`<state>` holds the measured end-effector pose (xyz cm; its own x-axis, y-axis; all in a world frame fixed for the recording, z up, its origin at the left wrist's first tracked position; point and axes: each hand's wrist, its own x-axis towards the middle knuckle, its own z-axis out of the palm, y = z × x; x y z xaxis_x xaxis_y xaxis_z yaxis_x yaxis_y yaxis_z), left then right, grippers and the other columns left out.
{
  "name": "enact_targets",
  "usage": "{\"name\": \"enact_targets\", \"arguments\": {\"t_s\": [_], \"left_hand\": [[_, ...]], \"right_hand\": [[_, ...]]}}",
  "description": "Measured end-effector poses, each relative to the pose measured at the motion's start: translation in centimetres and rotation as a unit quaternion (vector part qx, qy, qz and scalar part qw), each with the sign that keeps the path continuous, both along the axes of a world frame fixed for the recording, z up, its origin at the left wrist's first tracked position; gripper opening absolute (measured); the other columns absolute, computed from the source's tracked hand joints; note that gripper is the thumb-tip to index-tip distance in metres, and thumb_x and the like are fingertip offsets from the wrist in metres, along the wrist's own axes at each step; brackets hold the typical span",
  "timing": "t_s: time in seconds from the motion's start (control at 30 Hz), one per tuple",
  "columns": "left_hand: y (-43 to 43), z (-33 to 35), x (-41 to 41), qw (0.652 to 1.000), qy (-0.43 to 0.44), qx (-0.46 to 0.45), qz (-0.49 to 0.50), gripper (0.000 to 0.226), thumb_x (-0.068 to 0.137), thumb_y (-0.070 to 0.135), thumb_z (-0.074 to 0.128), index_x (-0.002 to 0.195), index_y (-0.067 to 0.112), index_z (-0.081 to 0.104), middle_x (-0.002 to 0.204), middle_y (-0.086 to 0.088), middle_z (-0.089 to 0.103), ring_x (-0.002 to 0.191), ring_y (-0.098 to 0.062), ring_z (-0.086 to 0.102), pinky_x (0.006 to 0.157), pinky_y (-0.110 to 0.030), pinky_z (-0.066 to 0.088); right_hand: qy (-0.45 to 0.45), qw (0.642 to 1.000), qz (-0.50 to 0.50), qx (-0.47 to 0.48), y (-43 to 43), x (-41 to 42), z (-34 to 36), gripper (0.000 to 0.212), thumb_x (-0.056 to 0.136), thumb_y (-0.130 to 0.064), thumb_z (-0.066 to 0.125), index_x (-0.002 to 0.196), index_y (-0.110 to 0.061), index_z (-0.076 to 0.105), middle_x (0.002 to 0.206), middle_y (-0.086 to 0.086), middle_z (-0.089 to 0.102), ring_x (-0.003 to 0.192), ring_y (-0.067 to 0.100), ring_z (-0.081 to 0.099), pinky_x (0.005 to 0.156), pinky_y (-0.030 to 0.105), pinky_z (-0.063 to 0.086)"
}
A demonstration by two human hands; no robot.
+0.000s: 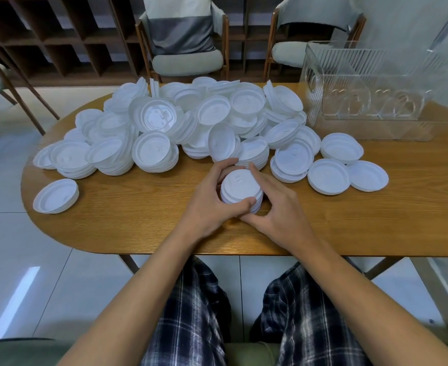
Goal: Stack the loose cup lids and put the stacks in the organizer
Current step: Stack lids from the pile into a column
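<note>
Closest in are the plaid trousers [191, 313] and two bare forearms reaching up over the near edge of the wooden table [138, 223]

Going left to right: one lone lid [56, 196] sits upside down by itself near the table's left end, well apart from everything else. Then comes the big pile of loose lids [180, 122], a real heap, lids tilted every which way and a few half nested already. In front of the pile, the left hand [207, 204] and right hand [278, 207] are both curled round a short stack of lids [240, 188], fingers wrapped on either side, left thumb pressed on the near edge. Can't tell if the stack is resting on the table or just lifted off it. Right of that, a few more loose lids [328, 178] lie flat, and at the far right stands the clear organizer [376, 101], no lids in it that I can see.

What could go wrong, imo: the stack looks a bit uneven at the edges, so if the lids aren't fully nested, a sideways squeeze could make it splay or pop apart on the carry. It's also just beside the heap, so a knuckle bump could send lids sliding off the table
</note>
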<state>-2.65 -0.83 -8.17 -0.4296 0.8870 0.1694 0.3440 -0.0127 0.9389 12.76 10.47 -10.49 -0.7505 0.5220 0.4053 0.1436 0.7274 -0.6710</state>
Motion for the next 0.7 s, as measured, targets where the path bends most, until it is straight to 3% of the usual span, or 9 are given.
{"name": "enact_targets", "arguments": {"t_s": [0.2, 0.3, 0.43, 0.53, 0.7], "left_hand": [[-0.1, -0.1, 1.0, 0.998, 0.054, 0.011, -0.013, 0.072, 0.086, 0.035, 0.086, 0.147, 0.028, 0.049, 0.139, 0.016, 0.062, 0.134, -0.005, 0.056, 0.111, -0.031, 0.047], [0.3, 0.1, 1.5, 0.996, 0.082, 0.025, -0.022, 0.057, 0.097, 0.047, 0.068, 0.146, 0.022, 0.053, 0.140, 0.013, 0.062, 0.133, -0.005, 0.057, 0.109, -0.029, 0.048], [2.0, 0.4, 1.9, 0.979, 0.177, 0.087, 0.044, 0.022, 0.107, 0.020, 0.057, 0.122, 0.014, 0.071, 0.115, 0.006, 0.072, 0.108, -0.006, 0.066, 0.089, -0.017, 0.049], [4.1, 0.4, 1.9, 0.961, 0.263, 0.086, 0.029, 0.021, 0.100, 0.003, 0.062, 0.116, 0.011, 0.073, 0.110, 0.004, 0.073, 0.093, -0.003, 0.063, 0.080, -0.008, 0.042], [7.1, -0.5, 2.9, 0.937, 0.342, 0.059, -0.046, 0.023, 0.098, 0.014, 0.070, 0.120, 0.016, 0.072, 0.118, 0.006, 0.069, 0.085, -0.003, 0.059, 0.078, -0.030, 0.054]], "right_hand": [[-0.021, 1.000, -0.020, -0.009, -0.3, 0.5, 0.4, 0.094, 0.081, -0.036, 0.086, 0.161, -0.023, 0.037, 0.150, -0.001, 0.053, 0.139, 0.009, 0.048, 0.113, 0.026, 0.043], [-0.025, 0.999, -0.042, 0.002, 0.3, 2.1, 0.8, 0.087, 0.084, -0.042, 0.085, 0.157, -0.023, 0.042, 0.149, -0.003, 0.053, 0.139, 0.006, 0.047, 0.113, 0.015, 0.036], [-0.049, 0.995, -0.083, -0.001, 1.7, 5.4, 1.3, 0.082, 0.082, -0.044, 0.087, 0.151, -0.027, 0.046, 0.145, -0.010, 0.053, 0.133, -0.003, 0.043, 0.105, 0.001, 0.027], [-0.057, 0.993, -0.103, -0.007, 2.6, 7.8, 1.3, 0.082, 0.081, -0.043, 0.087, 0.150, -0.029, 0.046, 0.145, -0.012, 0.052, 0.132, -0.004, 0.042, 0.103, -0.002, 0.025], [-0.052, 0.990, -0.129, -0.011, 3.9, 10.6, 1.7, 0.079, 0.082, -0.040, 0.088, 0.149, -0.026, 0.047, 0.142, -0.011, 0.053, 0.129, -0.003, 0.044, 0.103, -0.001, 0.027]]}}
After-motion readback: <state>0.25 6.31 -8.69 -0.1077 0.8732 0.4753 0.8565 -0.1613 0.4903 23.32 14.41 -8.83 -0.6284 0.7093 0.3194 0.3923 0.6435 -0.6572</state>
